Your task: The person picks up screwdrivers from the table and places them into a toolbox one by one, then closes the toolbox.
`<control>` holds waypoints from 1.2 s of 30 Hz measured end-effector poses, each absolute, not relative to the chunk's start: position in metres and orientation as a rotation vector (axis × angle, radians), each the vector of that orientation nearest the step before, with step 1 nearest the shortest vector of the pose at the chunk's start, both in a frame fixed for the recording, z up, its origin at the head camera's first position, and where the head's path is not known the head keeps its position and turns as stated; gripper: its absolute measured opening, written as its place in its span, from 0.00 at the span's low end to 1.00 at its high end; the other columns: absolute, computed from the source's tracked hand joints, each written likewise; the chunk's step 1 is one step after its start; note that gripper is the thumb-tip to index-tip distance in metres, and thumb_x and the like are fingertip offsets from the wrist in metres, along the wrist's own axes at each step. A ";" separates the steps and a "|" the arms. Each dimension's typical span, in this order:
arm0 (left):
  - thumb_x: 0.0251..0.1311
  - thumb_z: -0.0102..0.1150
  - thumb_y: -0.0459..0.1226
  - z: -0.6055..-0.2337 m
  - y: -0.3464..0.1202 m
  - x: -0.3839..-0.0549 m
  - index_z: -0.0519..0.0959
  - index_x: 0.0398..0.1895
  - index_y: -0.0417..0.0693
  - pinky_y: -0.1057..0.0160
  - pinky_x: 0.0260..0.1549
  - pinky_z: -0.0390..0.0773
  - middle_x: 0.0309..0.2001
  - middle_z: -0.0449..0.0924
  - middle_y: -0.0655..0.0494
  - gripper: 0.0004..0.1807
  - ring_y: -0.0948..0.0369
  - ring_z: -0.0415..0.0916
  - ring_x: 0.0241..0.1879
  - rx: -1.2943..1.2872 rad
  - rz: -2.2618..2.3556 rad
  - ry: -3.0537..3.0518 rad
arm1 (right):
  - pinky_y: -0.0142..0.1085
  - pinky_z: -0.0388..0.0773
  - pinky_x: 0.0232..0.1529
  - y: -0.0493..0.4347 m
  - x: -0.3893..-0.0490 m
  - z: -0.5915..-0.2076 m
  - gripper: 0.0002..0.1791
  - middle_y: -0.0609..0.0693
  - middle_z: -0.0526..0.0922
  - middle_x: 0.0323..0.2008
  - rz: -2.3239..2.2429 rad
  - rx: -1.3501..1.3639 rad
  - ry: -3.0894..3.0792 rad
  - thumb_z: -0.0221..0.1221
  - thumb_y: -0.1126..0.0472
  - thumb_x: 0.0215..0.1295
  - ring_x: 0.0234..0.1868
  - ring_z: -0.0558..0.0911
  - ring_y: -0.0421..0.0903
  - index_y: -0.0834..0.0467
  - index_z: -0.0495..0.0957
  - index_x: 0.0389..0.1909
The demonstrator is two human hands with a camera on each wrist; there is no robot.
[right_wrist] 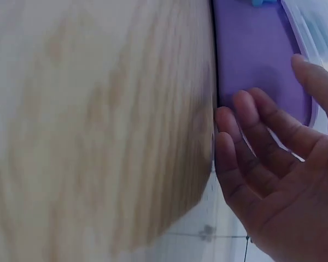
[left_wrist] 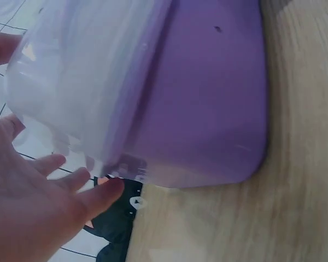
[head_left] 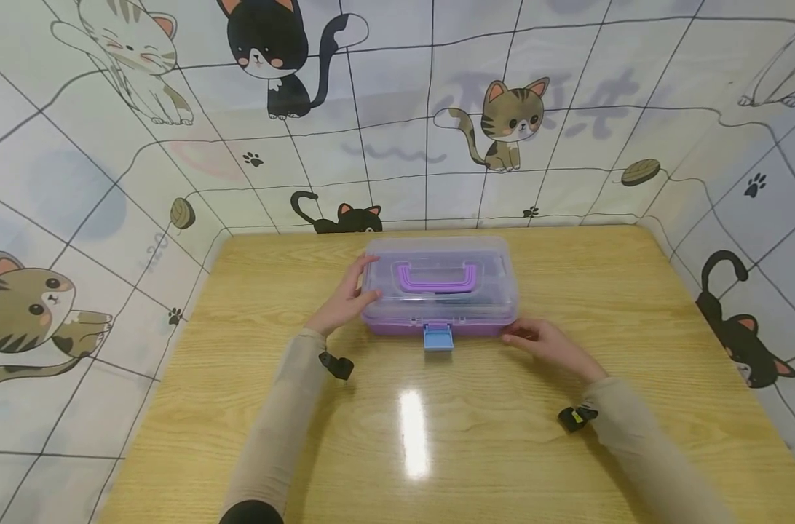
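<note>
A plastic storage box (head_left: 440,306) with a clear lid and a purple base stands on the table in the head view. Its purple carry handle (head_left: 437,280) lies on the lid, and a blue latch (head_left: 438,338) sticks out at the front, swung away from the lid. My left hand (head_left: 342,300) rests against the box's left end, fingers spread and fairly straight; in the left wrist view they lie along the clear lid (left_wrist: 93,71). At the front right corner, my right hand (head_left: 547,343) has loosely bent fingers beside the purple base (right_wrist: 257,60).
The wooden table (head_left: 476,437) reaches back to walls covered with a cat-print sheet (head_left: 397,145). A dark wrist camera (head_left: 336,365) sits on the left sleeve and another wrist camera (head_left: 576,418) on the right one.
</note>
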State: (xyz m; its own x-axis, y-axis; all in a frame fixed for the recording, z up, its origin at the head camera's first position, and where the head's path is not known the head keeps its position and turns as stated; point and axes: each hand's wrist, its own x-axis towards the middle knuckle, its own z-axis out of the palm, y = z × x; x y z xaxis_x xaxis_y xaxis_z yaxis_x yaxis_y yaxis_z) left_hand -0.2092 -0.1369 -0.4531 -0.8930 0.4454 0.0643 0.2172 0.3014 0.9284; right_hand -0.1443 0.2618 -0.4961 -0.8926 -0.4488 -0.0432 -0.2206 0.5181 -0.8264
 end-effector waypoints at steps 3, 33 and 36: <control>0.64 0.58 0.34 -0.452 -0.137 -0.212 0.56 0.71 0.49 0.38 0.63 0.54 0.74 0.42 0.47 0.34 0.47 0.40 0.72 0.603 1.615 2.413 | 0.38 0.76 0.50 0.255 -0.142 -0.497 0.13 0.55 0.84 0.44 -1.261 -0.574 2.483 0.58 0.60 0.69 0.47 0.80 0.49 0.65 0.82 0.46; 0.65 0.59 0.43 -0.457 -0.140 -0.218 0.42 0.75 0.68 0.40 0.63 0.57 0.76 0.31 0.57 0.44 0.58 0.32 0.73 0.545 1.542 2.295 | 0.44 0.78 0.50 0.176 -0.138 -0.501 0.24 0.69 0.76 0.51 -1.392 -0.700 2.291 0.61 0.64 0.65 0.48 0.80 0.60 0.75 0.69 0.56; 0.66 0.59 0.43 -0.458 -0.140 -0.218 0.42 0.75 0.69 0.41 0.63 0.56 0.76 0.31 0.57 0.43 0.59 0.31 0.73 0.544 1.549 2.289 | 0.42 0.80 0.45 0.174 -0.139 -0.501 0.17 0.64 0.80 0.45 -1.403 -0.688 2.303 0.59 0.63 0.67 0.44 0.82 0.57 0.73 0.74 0.50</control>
